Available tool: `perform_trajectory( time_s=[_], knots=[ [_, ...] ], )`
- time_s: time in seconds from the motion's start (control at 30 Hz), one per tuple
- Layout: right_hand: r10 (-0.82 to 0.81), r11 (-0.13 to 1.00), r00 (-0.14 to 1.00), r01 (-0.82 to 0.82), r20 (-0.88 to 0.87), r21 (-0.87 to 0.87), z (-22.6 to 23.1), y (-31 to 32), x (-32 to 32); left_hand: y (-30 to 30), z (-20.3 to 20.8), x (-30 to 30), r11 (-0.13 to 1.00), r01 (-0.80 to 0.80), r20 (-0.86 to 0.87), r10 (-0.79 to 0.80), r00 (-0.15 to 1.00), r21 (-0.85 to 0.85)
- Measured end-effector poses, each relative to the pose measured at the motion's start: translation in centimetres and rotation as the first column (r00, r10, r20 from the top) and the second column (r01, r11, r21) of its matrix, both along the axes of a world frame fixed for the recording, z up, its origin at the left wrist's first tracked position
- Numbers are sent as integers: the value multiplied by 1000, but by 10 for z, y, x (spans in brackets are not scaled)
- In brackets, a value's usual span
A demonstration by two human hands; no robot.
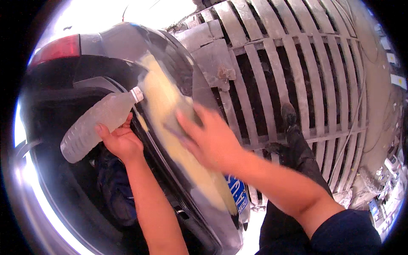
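Observation:
In my left hand (123, 142) is a clear, ribbed plastic bottle (95, 125), tilted with its white-capped end up and to the right. The fingers and thumb close around its underside. My right hand (212, 140) presses a flat grey sanding pad (173, 125) against a yellow filler patch (159, 93) on the car's rear bumper (225, 227). Motion blurs the pad and the fingers, and the palm covers part of the pad. The filler runs in a long band along the bumper's top. Near the bottle's cap lies the bumper's upper edge.
The car's open boot (85, 204) gapes at left, with dark cloth (117, 191) inside. A red tail light (59, 46) sits at upper left, and a blue licence plate (236, 193) below the bumper. Slatted floor grating (293, 72) spans the right, under my shoe (289, 114).

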State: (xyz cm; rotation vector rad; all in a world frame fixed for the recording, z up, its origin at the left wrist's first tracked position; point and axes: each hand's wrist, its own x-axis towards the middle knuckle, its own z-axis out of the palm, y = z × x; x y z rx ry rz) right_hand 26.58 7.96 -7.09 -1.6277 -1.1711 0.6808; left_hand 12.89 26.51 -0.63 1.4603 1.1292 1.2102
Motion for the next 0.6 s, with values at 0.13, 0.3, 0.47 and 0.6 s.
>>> perform_trajectory(
  time_s=[0.13, 0.3, 0.47, 0.6],
  knots=[
    [101, 993, 990, -106, -98, -48, 9, -59, -16, 15, -4, -1, 998, -45, -9, 45, 999, -31],
    [-9, 997, 999, 4, -49, -83, 6, 75, 44, 9, -1, 18, 988, -143, 16, 144, 989, -50],
    [32, 998, 999, -34, -21, -58, 3, 39, 24, 14, -8, 7, 982, -168, 6, 169, 986, -82],
    [124, 992, 990, -126, -72, -27, 20, -19, 8, 12, -2, 7, 974, -207, -24, 206, 978, -89]
  ],
)
